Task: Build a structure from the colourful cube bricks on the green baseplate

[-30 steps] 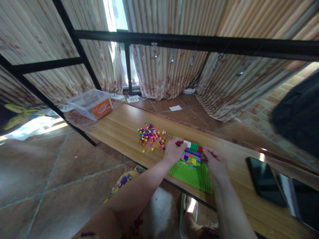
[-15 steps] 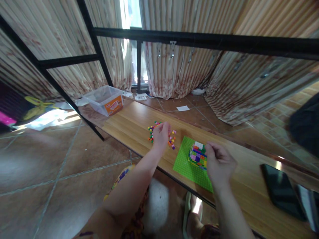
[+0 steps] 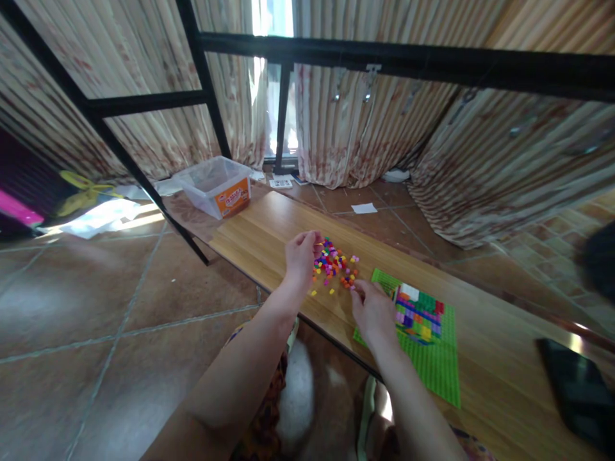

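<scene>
The left hand (image 3: pixel 302 256) is at the left edge of the loose bricks (image 3: pixel 334 261) on the tabletop (image 3: pixel 273 221), fingers curled together; whether it pinches one is unclear. The right hand (image 3: pixel 373 310) is at their near right edge, thumb and forefinger close together, grip unclear. Just right of it, the brick build (image 3: pixel 419 315) sits on the green baseplate (image 3: pixel 435 368).

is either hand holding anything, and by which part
Cannot be told: the left hand and right hand have their fingertips at the edges of the brick pile, and anything pinched there is too small to make out.
</scene>
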`<state>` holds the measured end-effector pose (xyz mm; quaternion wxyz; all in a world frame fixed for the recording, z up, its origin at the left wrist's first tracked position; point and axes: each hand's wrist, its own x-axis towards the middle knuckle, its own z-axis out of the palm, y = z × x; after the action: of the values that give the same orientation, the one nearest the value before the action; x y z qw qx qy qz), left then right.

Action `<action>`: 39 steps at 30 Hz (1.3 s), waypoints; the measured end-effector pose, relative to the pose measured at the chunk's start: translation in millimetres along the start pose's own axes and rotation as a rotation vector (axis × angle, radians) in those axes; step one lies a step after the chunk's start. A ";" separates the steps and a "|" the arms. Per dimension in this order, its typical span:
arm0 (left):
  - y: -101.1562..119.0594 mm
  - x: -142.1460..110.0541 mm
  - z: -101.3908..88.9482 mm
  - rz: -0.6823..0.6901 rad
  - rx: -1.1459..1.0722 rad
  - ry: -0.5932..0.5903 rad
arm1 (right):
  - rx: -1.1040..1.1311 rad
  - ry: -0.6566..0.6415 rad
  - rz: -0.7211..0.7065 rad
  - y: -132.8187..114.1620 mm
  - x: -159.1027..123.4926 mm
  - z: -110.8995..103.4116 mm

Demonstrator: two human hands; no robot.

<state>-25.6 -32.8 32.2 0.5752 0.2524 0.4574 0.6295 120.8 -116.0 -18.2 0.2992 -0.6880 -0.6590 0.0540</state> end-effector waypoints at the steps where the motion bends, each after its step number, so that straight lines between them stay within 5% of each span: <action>1: 0.6 0.0 -0.1 -0.002 -0.001 -0.008 | -0.027 -0.002 -0.001 -0.7 0.6 4.1; 11: 1.9 -2.5 4.5 -0.057 -0.007 -0.041 | -0.120 -0.052 -0.010 2.5 10.2 24.0; 29: -6.9 -7.4 12.8 -0.086 0.015 -0.091 | 0.224 -0.064 0.130 -0.8 16.5 23.4; 35: -15.1 -8.3 17.3 -0.066 0.118 -0.172 | 0.340 0.014 0.040 -12.8 12.5 -9.6; 39: -33.7 -13.8 23.4 -0.020 0.289 -0.321 | 0.370 0.136 0.050 9.3 9.1 -49.6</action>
<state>13.7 -41.9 16.5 0.6048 0.4246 0.4477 0.5035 153.4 -123.9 20.6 0.4629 -0.6394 -0.5989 0.1348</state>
